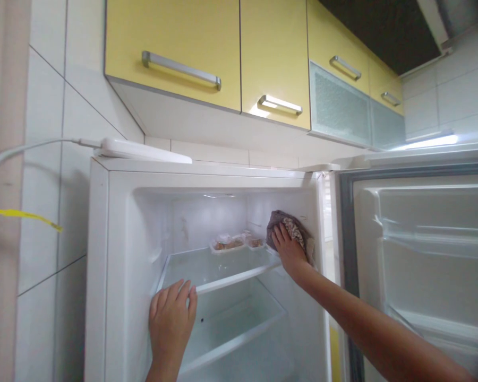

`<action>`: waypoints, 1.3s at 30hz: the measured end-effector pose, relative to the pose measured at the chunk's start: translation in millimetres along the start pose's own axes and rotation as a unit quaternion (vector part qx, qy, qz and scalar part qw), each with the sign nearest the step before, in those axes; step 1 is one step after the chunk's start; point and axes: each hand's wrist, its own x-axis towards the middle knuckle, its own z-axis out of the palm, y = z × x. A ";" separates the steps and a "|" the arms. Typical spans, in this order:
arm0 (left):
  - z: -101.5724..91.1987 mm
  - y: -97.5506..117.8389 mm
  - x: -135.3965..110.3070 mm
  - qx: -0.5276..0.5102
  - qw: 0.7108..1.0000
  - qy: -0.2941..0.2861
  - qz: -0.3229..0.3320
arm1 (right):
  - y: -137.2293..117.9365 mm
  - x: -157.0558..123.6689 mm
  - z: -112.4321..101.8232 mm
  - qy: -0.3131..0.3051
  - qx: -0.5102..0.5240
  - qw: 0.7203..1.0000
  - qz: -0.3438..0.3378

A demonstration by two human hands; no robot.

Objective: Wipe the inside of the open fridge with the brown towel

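My right hand (290, 249) presses a brown patterned cloth (282, 220) flat against the inner right wall of an open fridge (97, 265). Part of the cloth hangs out past the wrist side. At the fridge's left, my left hand (172, 313) is at the front edge of the upper glass shelf (199, 265), its fingers slightly bent and apart, with nothing visible in them. Toward the back right of that shelf sit clear food packs (229, 243) with brownish contents. A lower glass shelf (235, 318) shows beneath, with a small dark spot on it.
The fridge door (426, 223) stands open at the right, with moulded racks inside. Yellow wall cabinets (175, 32) with metal handles hang above. On the fridge top lies a white flat device (143, 150) with a cable. A yellow strip (24, 214) juts in from the left.
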 end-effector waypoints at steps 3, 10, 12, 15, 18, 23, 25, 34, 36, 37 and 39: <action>1.6 -0.8 -0.5 0.005 1.000 0.006 0.003 | 3.8 26.0 -4.0 -0.022 0.003 1.000 -0.009; 6.1 -1.8 -1.8 0.005 1.000 0.014 0.004 | 22.7 91.6 -23.5 -0.030 0.008 0.998 -0.054; 6.7 -2.8 -2.3 0.004 1.000 0.014 0.007 | 28.5 106.1 -32.4 -0.027 0.004 0.997 -0.067; 6.1 -3.7 -2.2 -0.001 1.000 0.009 0.003 | 35.7 116.1 -46.4 -0.023 -0.002 0.996 -0.088; 3.9 -2.8 -1.3 -0.006 1.000 0.000 -0.008 | 40.6 109.2 -59.5 -0.019 -0.005 0.996 -0.089; 0.5 0.4 0.7 -0.015 1.000 -0.011 -0.021 | 49.6 76.9 -75.6 0.006 0.000 0.998 -0.061; -0.4 1.2 0.9 -0.014 0.999 -0.013 -0.027 | 52.5 67.7 -77.2 0.015 0.006 0.998 -0.054; 0.1 0.3 -2.6 0.002 1.000 -0.016 -0.009 | 33.0 104.9 -40.8 0.003 0.044 0.997 -0.056; 2.3 -0.5 -4.5 0.000 1.000 -0.007 -0.007 | 22.9 122.0 -25.3 0.005 0.052 0.997 -0.060; 3.7 -1.0 -5.6 -0.001 1.000 -0.003 -0.006 | 17.3 131.2 -16.6 0.006 0.056 0.997 -0.061; 7.2 -2.9 -8.2 -0.003 1.000 0.001 -0.006 | 5.5 151.0 2.6 0.008 0.064 0.996 -0.062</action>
